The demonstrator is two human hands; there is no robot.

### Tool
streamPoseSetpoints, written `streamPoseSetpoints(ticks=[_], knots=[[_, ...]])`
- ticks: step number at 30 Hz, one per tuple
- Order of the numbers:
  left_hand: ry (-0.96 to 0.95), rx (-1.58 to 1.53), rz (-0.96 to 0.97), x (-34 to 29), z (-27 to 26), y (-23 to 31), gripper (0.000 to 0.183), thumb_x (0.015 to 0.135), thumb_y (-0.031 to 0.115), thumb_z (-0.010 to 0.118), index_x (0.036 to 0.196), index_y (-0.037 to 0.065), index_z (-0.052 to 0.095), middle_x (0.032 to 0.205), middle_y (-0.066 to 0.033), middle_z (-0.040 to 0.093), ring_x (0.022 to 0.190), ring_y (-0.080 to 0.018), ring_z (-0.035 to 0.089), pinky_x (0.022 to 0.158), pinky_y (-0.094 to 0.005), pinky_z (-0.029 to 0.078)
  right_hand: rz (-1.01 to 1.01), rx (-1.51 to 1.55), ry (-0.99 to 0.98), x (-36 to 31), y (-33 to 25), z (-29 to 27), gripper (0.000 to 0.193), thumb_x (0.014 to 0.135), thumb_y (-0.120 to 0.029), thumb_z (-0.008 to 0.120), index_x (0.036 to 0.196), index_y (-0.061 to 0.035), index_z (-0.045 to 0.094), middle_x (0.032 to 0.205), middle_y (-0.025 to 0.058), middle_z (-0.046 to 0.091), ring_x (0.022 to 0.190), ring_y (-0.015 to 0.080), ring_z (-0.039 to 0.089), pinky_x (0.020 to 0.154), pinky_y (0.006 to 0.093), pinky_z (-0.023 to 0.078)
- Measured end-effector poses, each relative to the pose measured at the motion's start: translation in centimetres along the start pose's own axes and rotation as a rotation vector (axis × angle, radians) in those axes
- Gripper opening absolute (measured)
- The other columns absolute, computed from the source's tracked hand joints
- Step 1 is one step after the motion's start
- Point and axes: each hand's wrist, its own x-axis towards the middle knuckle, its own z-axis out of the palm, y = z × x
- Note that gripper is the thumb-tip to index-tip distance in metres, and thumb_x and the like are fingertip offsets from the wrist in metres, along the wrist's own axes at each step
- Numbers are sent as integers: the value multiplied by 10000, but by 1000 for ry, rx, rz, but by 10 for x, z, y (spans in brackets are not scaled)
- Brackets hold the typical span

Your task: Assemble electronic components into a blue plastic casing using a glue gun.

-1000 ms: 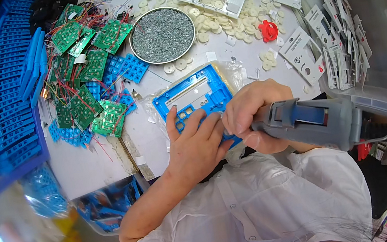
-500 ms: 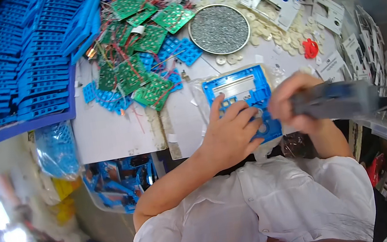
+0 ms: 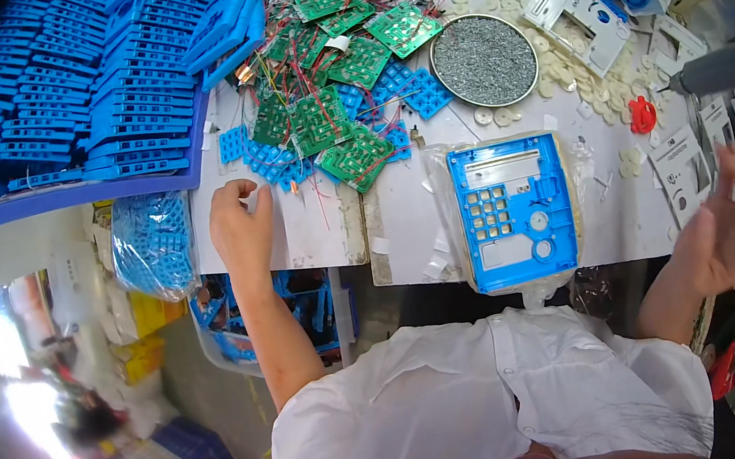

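A blue plastic housing, with a keypad grid of square holes and round openings, lies on a padded piece wrapped in clear plastic at the table's front edge. Neither hand touches it. My left hand is over the table to its left, fingers loosely bent and thumb apart, with nothing visible in them. Close by are blue rubber keypads. My right hand is raised at the right, fingers apart and empty, near white printed panels. Above it hangs a grey electric screwdriver, out of my grip.
Blue housings fill a bin at the left. Green circuit boards with wires are heaped mid-table. A round dish of screws stands amid cream discs. A red part lies near the panels. A tub sits below.
My right hand has let go of the screwdriver and moved right. My left hand has lifted off the blue housing and moved left toward the keypads. The view has shifted a little.
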Motion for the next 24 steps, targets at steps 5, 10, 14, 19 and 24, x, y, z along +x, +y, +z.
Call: streamPoseSetpoints(ticks=[5,10,14,19,24], knots=[[215,-117,150,4,13,7,161,810,108,755,935,42,678,942,-130,666,802,-301,612,750,-419,495,139,-156,-458,10,6,46,244,750,65,714,980,-18,709,1013,115,683,1012,319,598,915,426,472],[16,-166,657,9,43,132,187,764,149,794,912,84,700,965,-75,654,923,-289,617,879,-447,443,52,-107,-514,26,25,103,197,755,7,758,938,-59,728,939,76,688,954,294,603,839,391,496],[-131,162,774,34,96,156,214,723,254,799,840,102,704,904,-62,624,972,-262,590,928,-477,391,34,-35,-478,33,19,115,180,762,-2,754,931,-60,732,937,71,693,955,277,607,834,384,500],[-150,-141,581,44,89,158,129,786,181,744,804,56,714,896,-65,643,906,-206,601,889,-399,430,118,-50,-493,24,31,80,176,797,-29,741,972,-55,746,943,73,706,917,244,629,809,364,510],[-536,-1042,-58,33,46,136,118,914,62,651,956,-27,716,967,-26,683,895,-113,598,815,-258,452,721,327,-615,-2,26,84,221,984,-100,628,1162,15,691,933,84,717,725,91,643,596,214,504]])
